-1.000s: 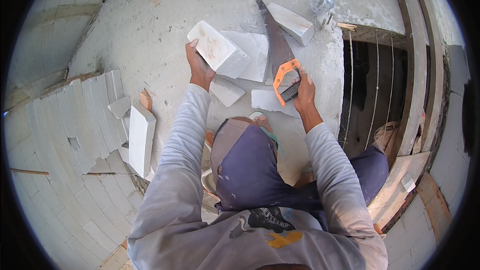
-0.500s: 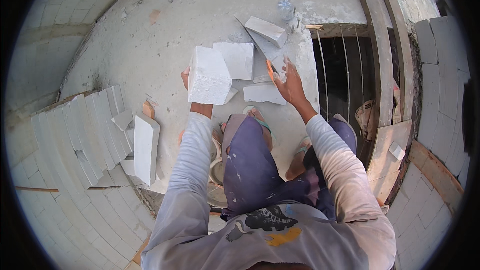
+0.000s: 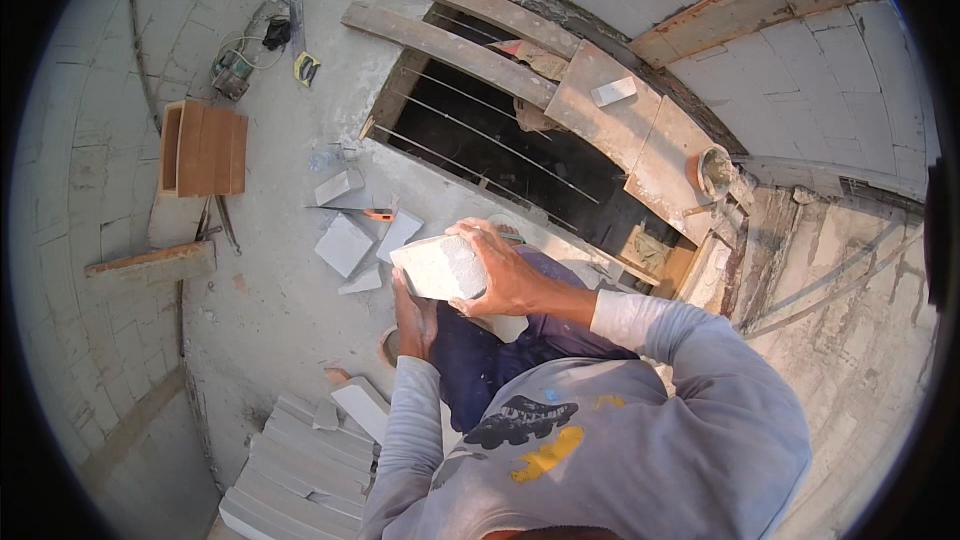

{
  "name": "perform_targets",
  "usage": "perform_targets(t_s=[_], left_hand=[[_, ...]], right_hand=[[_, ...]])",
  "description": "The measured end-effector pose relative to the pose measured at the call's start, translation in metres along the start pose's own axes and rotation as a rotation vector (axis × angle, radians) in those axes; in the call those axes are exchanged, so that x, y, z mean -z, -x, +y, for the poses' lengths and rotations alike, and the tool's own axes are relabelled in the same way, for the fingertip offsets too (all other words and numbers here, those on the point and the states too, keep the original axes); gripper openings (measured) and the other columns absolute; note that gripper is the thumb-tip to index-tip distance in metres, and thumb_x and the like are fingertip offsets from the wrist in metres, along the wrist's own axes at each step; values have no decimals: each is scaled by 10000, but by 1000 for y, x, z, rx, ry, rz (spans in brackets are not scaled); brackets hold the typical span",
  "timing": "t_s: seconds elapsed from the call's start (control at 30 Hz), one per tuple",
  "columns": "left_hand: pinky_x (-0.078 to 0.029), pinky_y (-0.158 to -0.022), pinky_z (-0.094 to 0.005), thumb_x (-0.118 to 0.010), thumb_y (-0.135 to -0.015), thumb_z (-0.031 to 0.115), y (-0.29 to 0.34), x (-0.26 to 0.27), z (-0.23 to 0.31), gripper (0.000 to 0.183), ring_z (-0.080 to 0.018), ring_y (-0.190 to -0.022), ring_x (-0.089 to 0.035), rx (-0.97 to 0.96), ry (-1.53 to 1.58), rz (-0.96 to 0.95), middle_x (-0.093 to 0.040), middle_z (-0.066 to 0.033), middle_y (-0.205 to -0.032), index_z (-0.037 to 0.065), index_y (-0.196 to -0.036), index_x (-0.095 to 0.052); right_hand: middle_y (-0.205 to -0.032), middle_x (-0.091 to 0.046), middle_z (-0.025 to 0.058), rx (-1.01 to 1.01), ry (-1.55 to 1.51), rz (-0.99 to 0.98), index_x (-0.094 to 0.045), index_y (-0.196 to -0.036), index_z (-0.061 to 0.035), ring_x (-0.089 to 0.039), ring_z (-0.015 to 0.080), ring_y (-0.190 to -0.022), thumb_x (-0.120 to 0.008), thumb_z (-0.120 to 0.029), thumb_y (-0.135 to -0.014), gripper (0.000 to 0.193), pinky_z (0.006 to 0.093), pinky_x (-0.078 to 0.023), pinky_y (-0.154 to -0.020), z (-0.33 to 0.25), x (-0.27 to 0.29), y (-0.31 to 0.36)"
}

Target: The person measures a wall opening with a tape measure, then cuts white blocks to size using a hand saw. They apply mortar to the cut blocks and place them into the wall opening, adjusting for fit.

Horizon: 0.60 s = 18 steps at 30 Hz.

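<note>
A pale lightweight concrete block is held up in front of my lap between both hands. My left hand is closed against its near left side. Over its right end my right hand is wrapped, fingers on the top and edge. Just beyond lies a saw with an orange handle, its blade partly hidden among the cut blocks. Around the saw rest a squarish block, a flat piece and another block.
Rods cross a dark floor opening ahead, with planks and a board over it. On the board's right stands a mortar bucket. Stacked blocks lie at lower left. A brown hollow box sits far left.
My view has swung to the right. My right hand, earlier apart and open near the saw, now grips the block together with my left. The block has come closer to my lap.
</note>
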<state>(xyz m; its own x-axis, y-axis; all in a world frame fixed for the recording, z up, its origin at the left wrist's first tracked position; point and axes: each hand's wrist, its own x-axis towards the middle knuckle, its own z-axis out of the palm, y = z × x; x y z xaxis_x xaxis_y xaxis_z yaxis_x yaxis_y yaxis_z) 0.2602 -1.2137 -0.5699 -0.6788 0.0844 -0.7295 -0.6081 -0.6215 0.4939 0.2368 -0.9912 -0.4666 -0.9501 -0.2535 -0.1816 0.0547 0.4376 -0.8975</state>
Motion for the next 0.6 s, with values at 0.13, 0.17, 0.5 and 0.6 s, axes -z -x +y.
perform_targets(t_s=[0.13, 0.17, 0.5, 0.6], left_hand=[[-449, -1151, -505, -495, -1069, 568, 35, -77, -21, 688, -320, -1385, -534, 43, -7, -218, -540, -136, -1497, 67, -1535, -416], [-456, -1143, -507, -497, -1069, 564, 41, -91, -20, 686, -323, -1384, -536, 104, -8, -244, -539, -139, -1500, 66, -1536, -417], [-525, -1087, -475, -540, -1045, 528, 58, -171, 13, 690, -322, -1361, -561, 581, -185, -550, -524, -150, -1511, 97, -1564, -392], [-524, -1082, -470, -607, -1015, 517, 46, -191, 22, 714, -309, -1344, -573, 644, -275, -670, -538, -144, -1491, 102, -1558, -398]], right_hand=[[-1476, -389, 266, -239, -70, 131, -335, -1527, -24, -428, 456, -1404, -897, -439, -732, 1058, 502, -406, -1164, -36, 77, 48], [-1466, -418, 250, -224, 9, 162, -319, -1540, -8, -451, 446, -1392, -896, -477, -739, 1093, 492, -417, -1157, -37, 85, 58], [-1481, -453, 257, -213, 249, 223, -324, -1564, 26, -485, 433, -1381, -886, -403, -741, 1085, 471, -471, -1120, -94, 167, 136], [-1581, -369, 214, -270, 135, 221, -284, -1601, 2, -413, 416, -1453, -883, -288, -741, 1088, 475, -502, -1124, -111, 191, 153]])
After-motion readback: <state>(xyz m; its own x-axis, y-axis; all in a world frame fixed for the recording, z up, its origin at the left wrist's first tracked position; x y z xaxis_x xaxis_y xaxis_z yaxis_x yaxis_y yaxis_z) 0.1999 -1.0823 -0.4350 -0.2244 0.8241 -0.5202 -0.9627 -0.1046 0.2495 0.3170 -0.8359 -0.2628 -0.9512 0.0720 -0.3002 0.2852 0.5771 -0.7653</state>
